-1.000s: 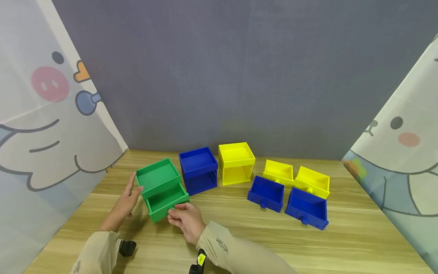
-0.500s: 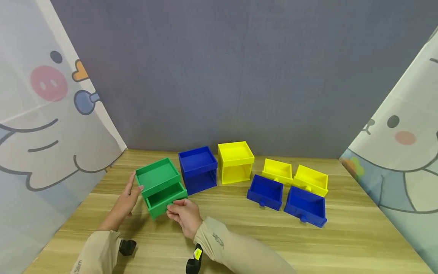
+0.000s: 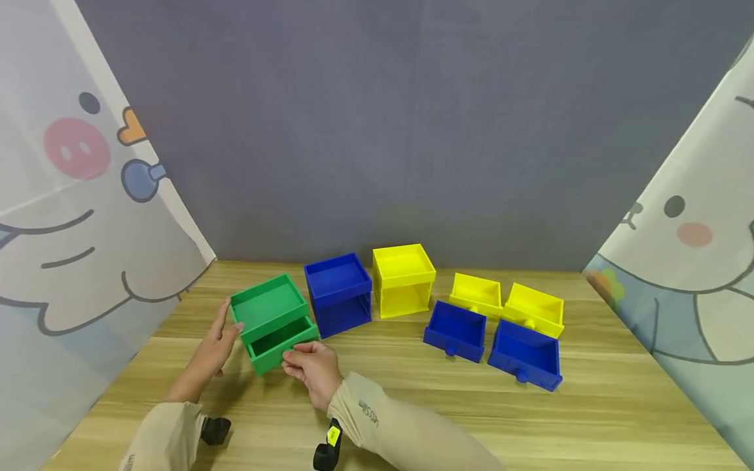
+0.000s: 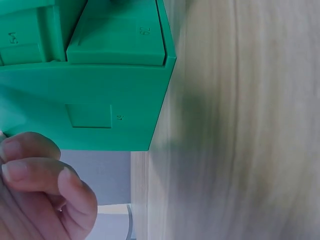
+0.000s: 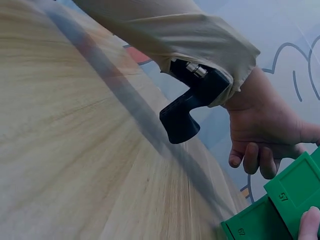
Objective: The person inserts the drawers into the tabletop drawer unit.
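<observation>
On the left of the table stands a small green cabinet with a shallow tray top. Below that top a green drawer sticks partly out of the front. My left hand holds the cabinet's left side, thumb at the front edge and index finger stretched along the side. The other fingers are bent beside the side wall in the left wrist view. My right hand pinches the front of the drawer between thumb and fingers, hiding the knob. A fingertip of it shows at the right wrist view's edge.
A blue cabinet and a yellow cabinet stand right of the green one, their fronts drawerless. Farther right lie two yellow drawers and two blue drawers. A grey wall rises behind the table.
My right hand has pushed the green drawer deeper into its cabinet, so less of it sticks out. The left hand keeps its hold. The head view has shifted slightly.
</observation>
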`<state>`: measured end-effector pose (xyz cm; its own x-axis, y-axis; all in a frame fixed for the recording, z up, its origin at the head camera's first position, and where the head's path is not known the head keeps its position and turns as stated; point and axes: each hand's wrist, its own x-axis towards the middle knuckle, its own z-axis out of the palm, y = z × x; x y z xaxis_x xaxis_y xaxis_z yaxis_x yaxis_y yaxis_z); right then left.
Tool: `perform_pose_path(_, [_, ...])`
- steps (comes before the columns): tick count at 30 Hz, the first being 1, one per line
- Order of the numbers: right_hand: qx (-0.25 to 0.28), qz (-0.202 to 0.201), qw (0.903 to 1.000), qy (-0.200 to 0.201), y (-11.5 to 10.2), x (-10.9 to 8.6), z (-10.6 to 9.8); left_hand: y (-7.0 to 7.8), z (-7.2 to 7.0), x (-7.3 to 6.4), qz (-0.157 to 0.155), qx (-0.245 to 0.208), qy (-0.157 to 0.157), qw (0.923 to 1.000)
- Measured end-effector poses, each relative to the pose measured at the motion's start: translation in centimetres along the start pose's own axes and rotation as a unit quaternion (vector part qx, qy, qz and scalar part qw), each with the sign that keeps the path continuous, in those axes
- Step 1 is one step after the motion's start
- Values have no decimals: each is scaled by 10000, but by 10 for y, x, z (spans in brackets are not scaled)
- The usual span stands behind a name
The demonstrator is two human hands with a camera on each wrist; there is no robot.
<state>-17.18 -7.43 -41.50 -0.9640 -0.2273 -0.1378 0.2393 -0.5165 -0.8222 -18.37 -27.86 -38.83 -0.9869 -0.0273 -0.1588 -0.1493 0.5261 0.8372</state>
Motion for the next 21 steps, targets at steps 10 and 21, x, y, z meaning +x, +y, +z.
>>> perform_pose_path(10, [-46, -45, 9999, 135, 8, 6, 3, -3, 3, -3, 106, -117, 106, 9998])
perform_pose_path(21, [-123, -293, 9993, 182, 7, 10, 8, -2, 4, -3, 175, -95, 132, 9997])
